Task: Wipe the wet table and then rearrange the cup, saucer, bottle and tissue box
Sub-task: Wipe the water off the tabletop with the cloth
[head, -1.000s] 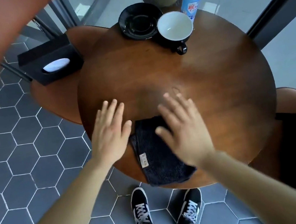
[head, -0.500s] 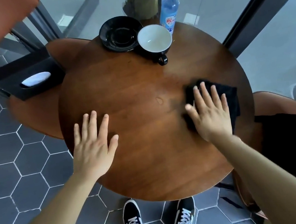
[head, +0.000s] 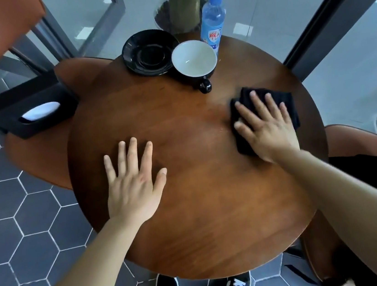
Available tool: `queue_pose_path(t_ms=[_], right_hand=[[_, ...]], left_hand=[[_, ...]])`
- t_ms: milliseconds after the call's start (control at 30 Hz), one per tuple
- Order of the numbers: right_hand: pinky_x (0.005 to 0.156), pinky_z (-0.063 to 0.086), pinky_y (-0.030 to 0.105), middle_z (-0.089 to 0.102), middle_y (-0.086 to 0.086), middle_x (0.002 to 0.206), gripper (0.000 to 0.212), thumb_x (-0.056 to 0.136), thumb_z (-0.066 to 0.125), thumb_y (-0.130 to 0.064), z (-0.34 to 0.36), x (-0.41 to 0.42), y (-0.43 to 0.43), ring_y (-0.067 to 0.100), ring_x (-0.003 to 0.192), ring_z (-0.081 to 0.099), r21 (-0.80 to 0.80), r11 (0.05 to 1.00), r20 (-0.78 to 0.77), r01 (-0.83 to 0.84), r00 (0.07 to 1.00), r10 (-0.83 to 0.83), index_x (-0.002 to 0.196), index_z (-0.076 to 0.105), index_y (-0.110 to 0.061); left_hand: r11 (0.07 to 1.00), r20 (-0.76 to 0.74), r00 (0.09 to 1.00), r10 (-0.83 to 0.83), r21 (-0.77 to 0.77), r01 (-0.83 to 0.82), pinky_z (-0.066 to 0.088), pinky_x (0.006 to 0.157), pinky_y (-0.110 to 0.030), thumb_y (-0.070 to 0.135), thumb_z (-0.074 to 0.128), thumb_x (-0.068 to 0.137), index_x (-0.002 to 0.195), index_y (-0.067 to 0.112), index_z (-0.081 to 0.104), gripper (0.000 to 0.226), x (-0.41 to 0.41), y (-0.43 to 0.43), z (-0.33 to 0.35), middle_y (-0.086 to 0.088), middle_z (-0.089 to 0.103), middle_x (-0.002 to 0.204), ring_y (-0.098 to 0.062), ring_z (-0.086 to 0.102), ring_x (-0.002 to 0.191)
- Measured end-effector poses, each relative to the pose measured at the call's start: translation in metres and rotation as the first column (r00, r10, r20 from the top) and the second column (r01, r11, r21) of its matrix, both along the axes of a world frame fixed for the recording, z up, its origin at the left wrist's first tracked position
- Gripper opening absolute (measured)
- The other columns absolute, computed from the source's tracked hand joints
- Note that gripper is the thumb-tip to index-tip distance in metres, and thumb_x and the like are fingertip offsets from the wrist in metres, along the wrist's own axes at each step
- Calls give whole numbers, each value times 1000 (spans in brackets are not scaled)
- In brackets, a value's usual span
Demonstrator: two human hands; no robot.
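On table, head view: wiping phase, rearranging not started.
right hand (head: 267,127): flat, fingers spread, pressing black cloth (head: 290,105) onto table (head: 204,212), right side. Not pinched, just palm pressure.
left hand (head: 133,183): flat on the wood, fingers splayed, holds nothing.
wet: faint sheen near cloth; can't tell how much is left.
cup (head: 194,61): far edge, touching saucer (head: 146,52).
bottle (head: 212,19): behind cup.
tissue box (head: 29,103): off table, on a seat to the left.
left to do: finish wipe, then place all four.

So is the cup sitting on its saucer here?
No, the cup stands directly on the table, just right of the empty saucer.
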State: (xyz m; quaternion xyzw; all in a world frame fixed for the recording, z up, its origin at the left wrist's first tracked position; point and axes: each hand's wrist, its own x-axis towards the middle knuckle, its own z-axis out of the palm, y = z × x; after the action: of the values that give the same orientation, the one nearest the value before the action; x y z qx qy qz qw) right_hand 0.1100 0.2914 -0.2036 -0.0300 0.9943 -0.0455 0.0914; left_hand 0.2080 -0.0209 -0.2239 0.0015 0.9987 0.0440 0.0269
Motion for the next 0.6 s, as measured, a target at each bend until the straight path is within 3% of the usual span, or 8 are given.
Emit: queue_pose_path(t_ms=[67, 133, 233, 300, 367, 467, 600], right_hand=[[124, -5, 51, -3, -10, 170, 65, 97, 15, -71, 0, -23, -21, 25, 156, -10, -30, 992, -2, 125, 992, -125, 157, 11, -47], [124, -6, 52, -3, -7, 170, 69, 97, 13, -71, -2, -23, -54, 29, 155, -11, -46, 994, -6, 96, 995, -96, 159, 12, -41], [124, -3, 54, 2, -6, 170, 68, 98, 17, -68, 1, 30, -108, 31, 156, -8, -59, 972, -53, -228, 973, 225, 159, 20, -37], [124, -6, 52, 2, -9, 169, 64, 100, 16, -66, 2, 68, -117, 27, 156, -11, -88, 877, -14, -473, 881, 474, 158, 20, -40], [125, -3, 48, 7, -11, 169, 58, 101, 19, -63, 0, 64, -95, 23, 156, -5, -90, 816, -16, -572, 820, 573, 156, 22, -45], [125, 6, 47, 17, -11, 167, 55, 99, 22, -62, -6, 21, -57, 23, 156, 11, -11, 928, -79, -372, 926, 370, 152, 29, -50], [125, -4, 50, 3, -11, 169, 59, 101, 18, -63, -7, -2, -88, 26, 156, -5, -56, 996, -58, -74, 996, 71, 157, 16, -45]], left_hand=[[1000, 1, 1000, -1, -11, 1, 10, 123, -63, 58, 25, 98, 159, 22, 22, 71, -1, 0, 0, -16, 19, 167, -35, 10, 156], [1000, 16, 1000, -7, -26, 8, 10, 122, -64, 58, 25, 98, 159, 22, 21, 71, -2, 0, -1, -16, 18, 167, -36, 10, 156], [999, 26, 1000, -2, -40, 3, 12, 122, -64, 58, 25, 97, 159, 22, 21, 72, -1, 1, 1, -16, 18, 167, -36, 10, 156], [999, 33, 999, -11, -52, 12, 12, 122, -63, 58, 25, 97, 160, 22, 21, 72, -2, 1, 1, -16, 18, 167, -36, 11, 156], [998, 27, 1000, -15, -53, 16, 13, 122, -63, 58, 25, 98, 159, 21, 22, 72, -1, 0, 1, -17, 19, 166, -36, 12, 155], [999, 22, 1000, -10, -52, 11, 13, 122, -63, 58, 26, 98, 159, 20, 23, 71, 0, -2, 0, -18, 21, 166, -37, 13, 155], [999, 36, 999, -8, -53, 9, 11, 123, -62, 58, 23, 99, 159, 21, 21, 71, -2, 0, 2, -16, 19, 167, -35, 11, 156]])
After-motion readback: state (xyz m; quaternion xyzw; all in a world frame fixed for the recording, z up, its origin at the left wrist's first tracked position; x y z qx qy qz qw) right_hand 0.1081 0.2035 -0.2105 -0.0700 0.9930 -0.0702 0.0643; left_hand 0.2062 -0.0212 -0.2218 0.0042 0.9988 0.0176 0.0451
